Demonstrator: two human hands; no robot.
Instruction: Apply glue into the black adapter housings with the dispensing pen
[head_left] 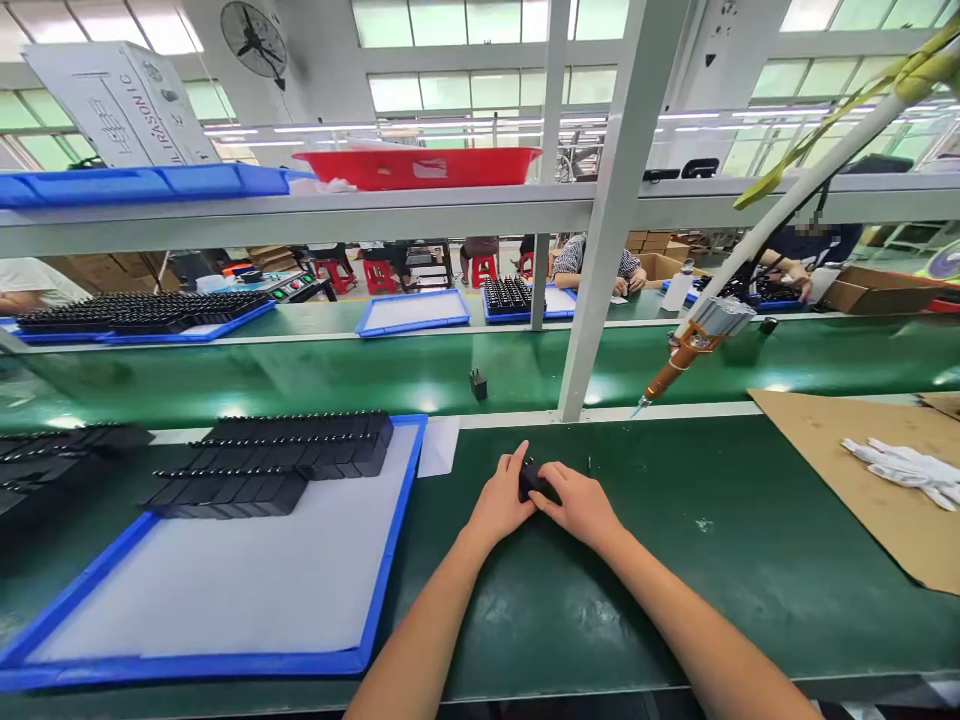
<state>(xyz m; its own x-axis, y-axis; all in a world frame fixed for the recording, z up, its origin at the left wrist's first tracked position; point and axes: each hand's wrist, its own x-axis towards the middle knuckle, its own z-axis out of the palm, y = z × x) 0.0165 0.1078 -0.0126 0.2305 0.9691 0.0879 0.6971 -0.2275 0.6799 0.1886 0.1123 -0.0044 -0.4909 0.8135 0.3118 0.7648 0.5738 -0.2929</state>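
Observation:
Both my hands meet over the green bench, around a small black power adapter [531, 480]. My left hand [501, 497] grips its left side, with the thumb and fingers against the casing. From the other side my right hand [574, 500] closes on the same adapter, its fingers partly covering it. To the left lies a blue-rimmed tray [397, 540] with a white lining. Rows of black adapters [300, 450] stand in its far part, their metal pins showing along the top.
A dispensing tool with a fine tip [671, 368] hangs at an angle beyond my right hand. White gloves [904, 468] lie on cardboard [847, 500] at the right. A metal post [600, 220] rises ahead. One adapter [478, 384] sits on the green conveyor belt [360, 375]. Co-workers sit across.

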